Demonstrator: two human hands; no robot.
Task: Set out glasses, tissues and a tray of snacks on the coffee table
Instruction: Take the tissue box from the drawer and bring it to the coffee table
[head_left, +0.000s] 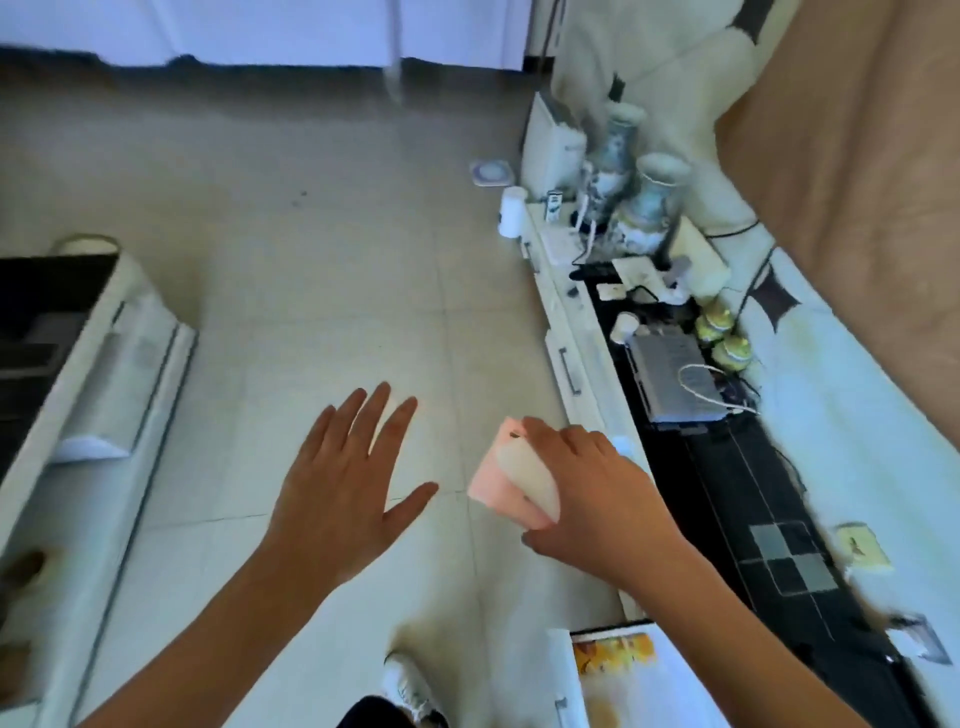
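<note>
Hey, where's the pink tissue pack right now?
In the head view, the pink tissue pack is held in the right hand, above the tiled floor, right of the open left hand and left of the long cabinet.

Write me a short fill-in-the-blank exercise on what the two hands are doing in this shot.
1. The pink tissue pack is gripped by the ____ hand.
2. The left hand is open with fingers spread and holds ____.
3. Both hands hover over the tiled ____, between the coffee table and the long cabinet.
4. Two patterned vases stand at the cabinet's ____ end.

Missing words: right; nothing; floor; far
</note>
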